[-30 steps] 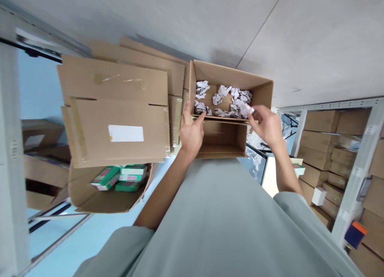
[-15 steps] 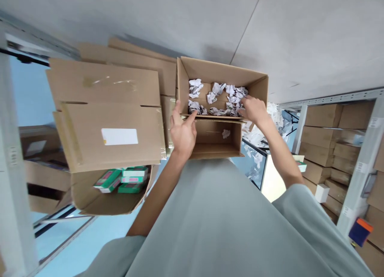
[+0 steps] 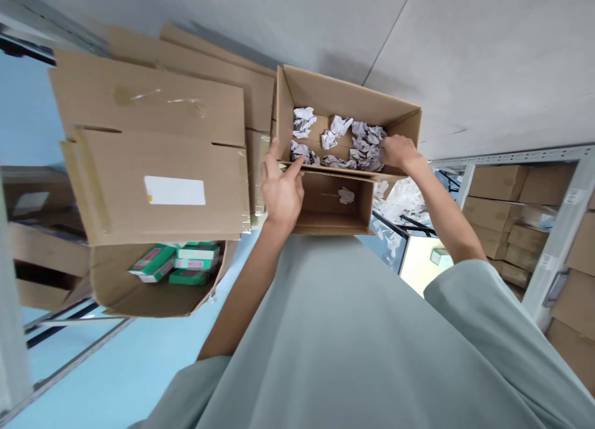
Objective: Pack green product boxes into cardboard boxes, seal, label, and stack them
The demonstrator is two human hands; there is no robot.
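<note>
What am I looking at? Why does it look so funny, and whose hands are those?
A person wears a camera on the head, looking down, so you see their grey shirt and both arms. The left hand grips the near edge of an open cardboard box. The right hand reaches inside, among crumpled paper balls; whether its fingers hold one is hidden. One paper ball lies on the box's near flap. To the left stand bigger boxes, one with green packs inside. Shelves of more boxes stand to the right.
</note>
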